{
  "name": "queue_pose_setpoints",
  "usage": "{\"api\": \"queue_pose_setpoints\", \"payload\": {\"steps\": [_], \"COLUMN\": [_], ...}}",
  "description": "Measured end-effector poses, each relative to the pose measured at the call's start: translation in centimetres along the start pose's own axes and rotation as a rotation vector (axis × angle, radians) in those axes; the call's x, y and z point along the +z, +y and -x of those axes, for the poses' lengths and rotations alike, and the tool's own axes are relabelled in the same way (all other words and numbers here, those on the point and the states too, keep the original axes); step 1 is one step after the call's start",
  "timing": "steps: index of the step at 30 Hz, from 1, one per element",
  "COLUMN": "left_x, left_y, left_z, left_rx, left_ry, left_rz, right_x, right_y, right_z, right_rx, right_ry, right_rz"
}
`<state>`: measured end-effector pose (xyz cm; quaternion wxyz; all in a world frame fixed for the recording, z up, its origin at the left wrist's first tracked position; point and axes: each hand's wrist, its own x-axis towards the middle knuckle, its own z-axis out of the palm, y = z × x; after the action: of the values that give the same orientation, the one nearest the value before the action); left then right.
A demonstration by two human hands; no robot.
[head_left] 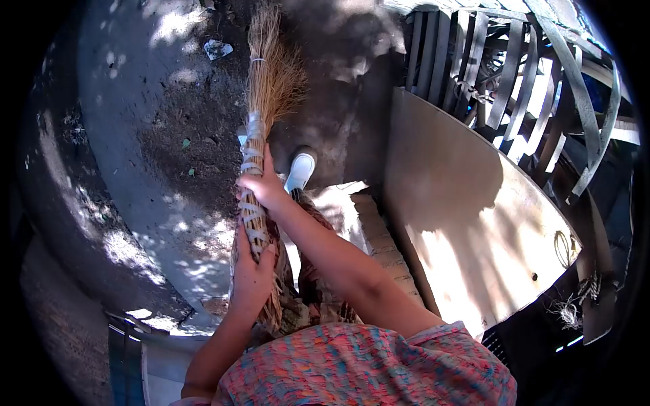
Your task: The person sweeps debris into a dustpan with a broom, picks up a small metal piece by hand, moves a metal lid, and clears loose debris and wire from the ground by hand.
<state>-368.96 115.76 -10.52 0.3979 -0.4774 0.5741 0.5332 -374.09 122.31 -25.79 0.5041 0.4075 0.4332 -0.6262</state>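
A straw broom (254, 145) runs up the view, its handle bound with pale strips and its loose bristles fanned out at the top. My right hand (263, 188) is closed round the middle of the bound handle. Lower down, my left hand (253, 274) wraps the same handle near its end. The bristles lie over the dark ground beyond my feet. Part of each hand's fingers is hidden behind the handle.
A pale board (467, 203) leans at the right, with a slatted fence (508, 74) behind it. A white shoe (302, 167) shows beside the broom. A crumpled scrap (217, 49) and small leaves lie on the ground. Bricks (389, 247) edge the board.
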Motion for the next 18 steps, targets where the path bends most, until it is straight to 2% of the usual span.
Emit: {"api": "queue_pose_setpoints", "payload": {"steps": [1,3,4,5,7,8,9,10,11,12,13,15,17,18], "left_x": [1.0,3.6,3.9,3.8,2.9,2.3,1.7,-0.3,-1.3,-2.0,-2.6,-1.0,0.6,1.2], "left_y": [0.2,-3.8,-3.9,-3.2,-0.7,-0.8,-2.2,-1.4,-5.4,-4.0,-2.6,-4.3,-4.6,-4.8], "left_z": [2.2,4.4,3.9,2.7,-1.9,-5.3,-7.3,-7.6,-9.1,-7.9,-5.9,-2.4,1.5,2.8], "left_rx": [0.079,0.251,0.246,0.26,0.041,-0.077,-0.063,-0.033,0.083,0.021,-0.058,0.085,0.22,0.192], "left_ry": [-0.026,-0.133,-0.13,-0.248,-0.494,-0.512,-0.426,-0.27,-0.145,-0.098,-0.049,-0.086,-0.193,-0.269], "left_rz": [-0.111,-0.04,-0.026,-0.042,0.02,0.006,0.077,-0.037,0.113,0.184,0.257,0.042,-0.071,-0.051], "right_x": [-1.1,-3.7,-5.0,-5.9,-7.5,-7.5,-7.4,-6.1,-3.0,0.6,2.1,0.9,-3.3,-4.5], "right_y": [-0.8,-0.8,-1.4,-1.7,-2.8,-2.8,-0.9,1.2,1.5,0.1,-0.1,0.0,1.0,1.3], "right_z": [2.0,6.5,7.4,7.9,5.4,2.5,-1.3,-5.5,-7.3,-6.4,-5.6,-2.0,2.8,5.4], "right_rx": [-0.013,-0.109,-0.159,-0.21,-0.149,-0.131,-0.115,-0.178,-0.206,-0.012,-0.007,-0.116,-0.15,-0.179], "right_ry": [-0.046,-0.006,0.073,0.154,0.323,0.39,0.341,0.311,0.183,0.12,0.039,-0.053,0.024,0.083], "right_rz": [-0.04,-0.076,-0.052,-0.036,-0.086,-0.083,-0.039,0.022,0.001,0.065,0.066,-0.042,-0.044,-0.04]}}
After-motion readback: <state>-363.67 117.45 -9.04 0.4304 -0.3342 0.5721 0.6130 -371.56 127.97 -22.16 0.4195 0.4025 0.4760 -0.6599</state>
